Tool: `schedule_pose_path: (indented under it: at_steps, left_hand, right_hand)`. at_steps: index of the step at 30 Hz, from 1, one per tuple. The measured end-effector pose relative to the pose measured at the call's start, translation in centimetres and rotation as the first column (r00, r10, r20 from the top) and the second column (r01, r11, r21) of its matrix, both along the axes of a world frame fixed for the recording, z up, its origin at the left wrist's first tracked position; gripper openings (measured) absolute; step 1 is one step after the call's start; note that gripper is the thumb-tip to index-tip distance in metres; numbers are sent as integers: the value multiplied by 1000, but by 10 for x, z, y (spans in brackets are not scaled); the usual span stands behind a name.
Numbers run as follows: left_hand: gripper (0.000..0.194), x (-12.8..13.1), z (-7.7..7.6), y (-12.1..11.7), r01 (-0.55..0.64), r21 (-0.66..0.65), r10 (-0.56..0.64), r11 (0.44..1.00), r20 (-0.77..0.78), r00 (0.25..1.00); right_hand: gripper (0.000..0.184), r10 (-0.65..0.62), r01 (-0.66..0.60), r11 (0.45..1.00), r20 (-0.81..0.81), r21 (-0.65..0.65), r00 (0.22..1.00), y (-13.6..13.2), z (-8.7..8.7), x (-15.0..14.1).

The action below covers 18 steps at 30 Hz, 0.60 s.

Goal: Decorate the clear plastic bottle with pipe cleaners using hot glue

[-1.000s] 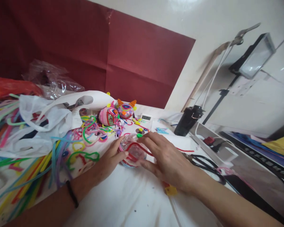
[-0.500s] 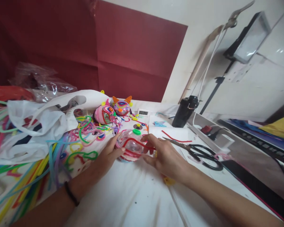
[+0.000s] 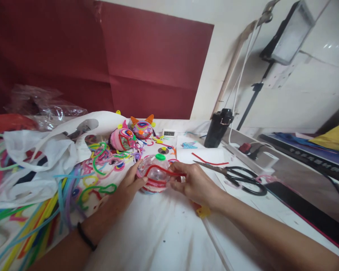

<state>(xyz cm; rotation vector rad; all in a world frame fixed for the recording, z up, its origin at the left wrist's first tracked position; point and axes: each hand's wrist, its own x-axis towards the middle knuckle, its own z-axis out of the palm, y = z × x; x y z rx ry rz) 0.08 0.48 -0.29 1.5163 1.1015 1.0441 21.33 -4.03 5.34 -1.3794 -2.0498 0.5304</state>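
A clear plastic ball (image 3: 157,173) with a green cap (image 3: 160,157) on top has red and pink fuzzy strands wound round its lower part. My left hand (image 3: 132,181) grips its left side, thumb on the front. A red pipe cleaner (image 3: 161,168) arches across the clear upper part. My right hand (image 3: 192,181) is closed on this strand at the ball's right side, fingers near the ball's surface; the fingertips are partly hidden. To the right of that hand lie black-handled scissors (image 3: 237,177) and a loose red pipe cleaner (image 3: 209,160).
Behind the ball stand a pink decorated ball (image 3: 121,140) and an orange-eared one (image 3: 143,130). Many coloured pipe cleaners (image 3: 42,218) and a white bag (image 3: 42,158) cover the left. A black bottle (image 3: 218,130), a small timer (image 3: 168,133) and a power strip (image 3: 251,152) stand farther back.
My right fingers have drawn together on the red pipe cleaner beside the ball. My left hand keeps its hold. The whole view has shifted slightly.
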Motion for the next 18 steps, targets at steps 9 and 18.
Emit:
schedule_pose_path:
  at_steps: [9, 18]
  left_hand:
    - [71, 0, 22, -17, 21, 33, -18, 999, -115, 993]
    - [72, -5, 6, -7, 30, 2, -30, 1000, -22, 999]
  right_hand:
    - [5, -29, 29, 1000, 9, -2, 1000, 1, 1, 1]
    - [7, -27, 27, 1000, -9, 7, 1000, 5, -2, -1]
